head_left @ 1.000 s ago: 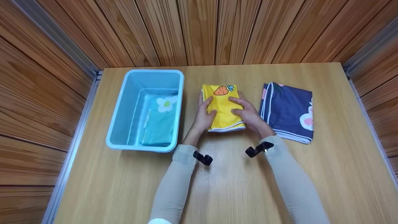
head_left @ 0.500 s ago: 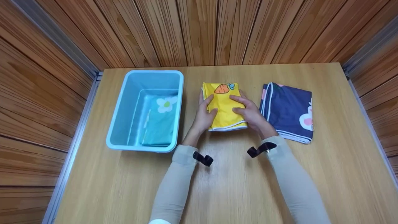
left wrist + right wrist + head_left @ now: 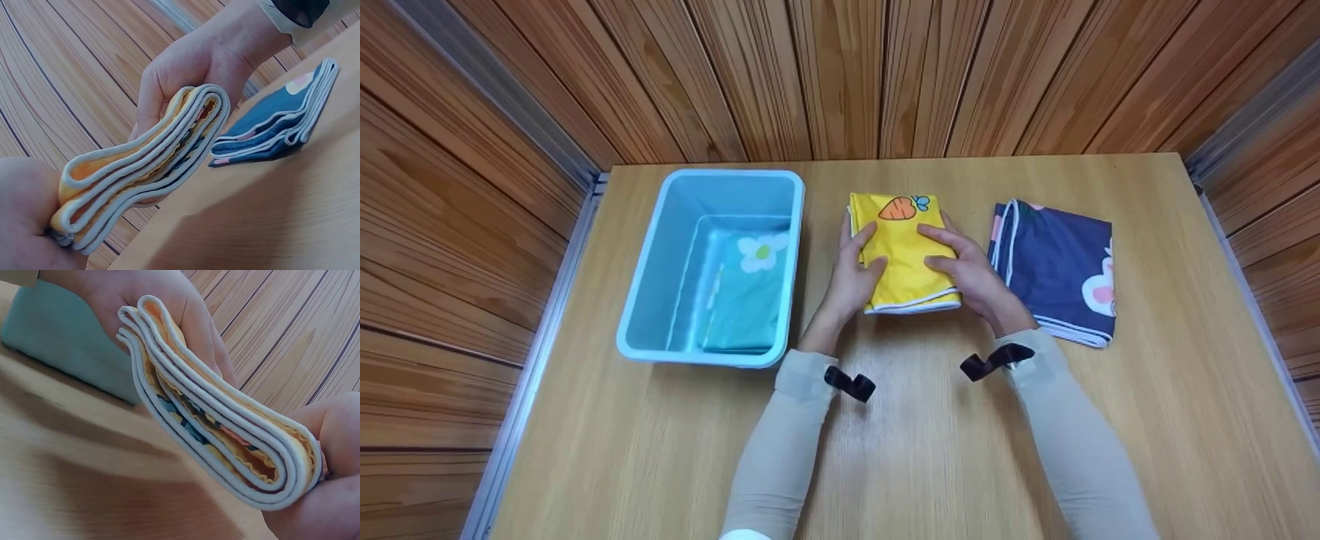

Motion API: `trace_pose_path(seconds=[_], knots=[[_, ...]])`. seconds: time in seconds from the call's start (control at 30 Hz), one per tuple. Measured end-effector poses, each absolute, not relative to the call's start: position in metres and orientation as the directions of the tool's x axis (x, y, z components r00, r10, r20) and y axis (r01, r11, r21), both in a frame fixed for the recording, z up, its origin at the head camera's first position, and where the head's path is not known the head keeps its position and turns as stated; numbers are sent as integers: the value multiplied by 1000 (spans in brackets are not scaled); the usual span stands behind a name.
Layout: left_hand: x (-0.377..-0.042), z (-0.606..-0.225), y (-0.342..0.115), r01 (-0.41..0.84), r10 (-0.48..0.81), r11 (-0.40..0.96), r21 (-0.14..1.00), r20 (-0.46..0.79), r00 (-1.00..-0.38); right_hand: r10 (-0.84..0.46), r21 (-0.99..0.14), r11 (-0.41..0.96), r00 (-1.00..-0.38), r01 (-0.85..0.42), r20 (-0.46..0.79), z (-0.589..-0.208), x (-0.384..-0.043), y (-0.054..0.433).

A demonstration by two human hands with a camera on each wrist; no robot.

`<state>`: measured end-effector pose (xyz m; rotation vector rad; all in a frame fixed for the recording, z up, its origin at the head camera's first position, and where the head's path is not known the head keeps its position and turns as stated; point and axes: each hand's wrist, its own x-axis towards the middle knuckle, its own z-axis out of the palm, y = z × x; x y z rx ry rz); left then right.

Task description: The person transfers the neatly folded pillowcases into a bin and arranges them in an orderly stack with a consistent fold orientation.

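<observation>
Between my hands is a folded yellow cloth (image 3: 904, 262) with a carrot print and white edging. My left hand (image 3: 851, 281) grips its left side and my right hand (image 3: 976, 277) its right side, thumbs on top and the other fingers partly hidden beneath. Both wrist views show the layered folds of the cloth (image 3: 140, 160) (image 3: 216, 422) end-on, held above the table. To the right of my right hand lies a folded navy cloth (image 3: 1057, 262) with white edging and a pale print.
A light blue plastic tub (image 3: 630, 300) stands left of my left hand. Inside, a folded teal cloth (image 3: 746, 300) with a white flower lies on the bottom. Wood-panelled walls (image 3: 847, 75) border the wooden table (image 3: 907, 450) at the back and sides.
Both hands have shifted the yellow cloth slightly away from me, its far edge moving toward the back wall. My right hand has moved a little rightward. The tub and navy cloth stay put.
</observation>
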<state>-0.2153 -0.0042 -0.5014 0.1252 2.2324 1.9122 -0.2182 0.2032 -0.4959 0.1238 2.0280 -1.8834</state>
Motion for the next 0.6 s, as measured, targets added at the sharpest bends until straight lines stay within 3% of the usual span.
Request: trace_pose_path(seconds=[0.27, 0.6], knots=[[-213, -495, -5, -55, 187, 98, 994, -73, -980, -202, -960, 35, -939, 276, -278, -490, -216, 204], [-210, -485, -5, -11, 177, 55, 998, -21, -984, -209, -941, -100, -932, 322, -297, -480, -213, 207]])
